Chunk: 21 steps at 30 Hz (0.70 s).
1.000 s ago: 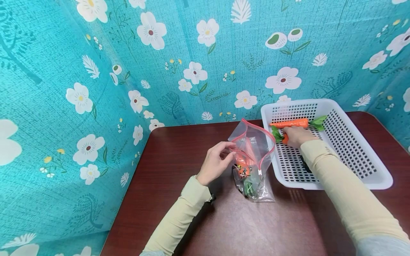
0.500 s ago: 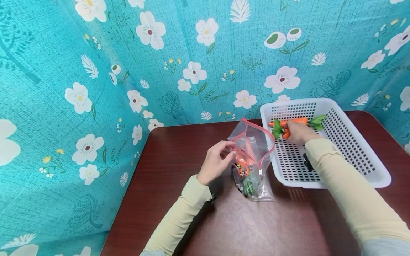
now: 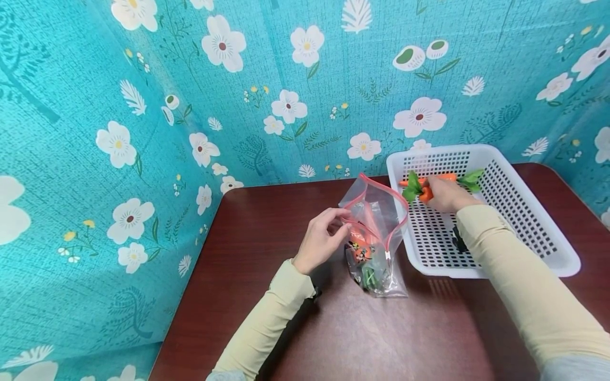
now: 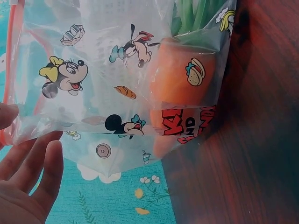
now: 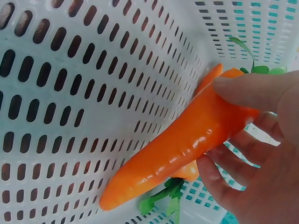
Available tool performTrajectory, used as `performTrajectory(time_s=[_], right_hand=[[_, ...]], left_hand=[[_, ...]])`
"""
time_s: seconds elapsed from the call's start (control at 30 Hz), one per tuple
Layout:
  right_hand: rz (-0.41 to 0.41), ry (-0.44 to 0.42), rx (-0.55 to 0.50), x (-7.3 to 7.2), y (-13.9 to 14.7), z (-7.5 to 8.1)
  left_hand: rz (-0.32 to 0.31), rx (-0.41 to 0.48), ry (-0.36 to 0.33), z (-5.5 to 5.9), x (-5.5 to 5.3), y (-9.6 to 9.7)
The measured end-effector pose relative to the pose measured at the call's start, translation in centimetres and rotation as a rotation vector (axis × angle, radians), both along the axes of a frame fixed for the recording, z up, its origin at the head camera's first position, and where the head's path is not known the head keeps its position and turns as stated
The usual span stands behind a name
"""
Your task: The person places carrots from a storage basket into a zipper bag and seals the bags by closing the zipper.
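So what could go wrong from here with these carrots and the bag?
The bag could flop or tip, since the left hand holds it at just one edge. The bagged carrot might leave little room for another. The shiny carrot in the right hand could slip and knock the other carrot in the basket.

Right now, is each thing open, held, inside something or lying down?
Clear plastic bag with red zip edge: open, held by the left hand.
Orange vegetable with green stems: inside the bag.
White, holed plastic basket: open-topped, on the red-brown table.
Orange, green-leaved carrot: gripped by the right hand, inside the basket.
Second orange carrot: lying in the basket.
Blue flowered cloth: hanging.
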State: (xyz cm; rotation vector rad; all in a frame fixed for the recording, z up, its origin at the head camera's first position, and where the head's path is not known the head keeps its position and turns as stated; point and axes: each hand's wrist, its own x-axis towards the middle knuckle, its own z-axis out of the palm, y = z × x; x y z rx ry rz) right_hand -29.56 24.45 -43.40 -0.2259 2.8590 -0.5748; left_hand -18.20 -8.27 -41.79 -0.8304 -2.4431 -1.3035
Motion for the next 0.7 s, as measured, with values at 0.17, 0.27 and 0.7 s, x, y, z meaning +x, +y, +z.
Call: performTrajectory(time_s=[0.17, 0.27, 0.7], right_hand=[[0.028, 0.039, 0.011, 0.0, 0.0, 0.5], [0.032, 0.035, 0.001, 0.0, 0.0, 0.8], [0.023, 0.077, -0.129, 0.6, -0.3, 1.5]], left_hand=[[0.006, 0.005, -0.009, 0.2, 0.0, -0.1], [0.009, 0.003, -0.011, 0.2, 0.1, -0.1], [-0.003, 0.024, -0.003, -0.1, 0.0, -0.3]])
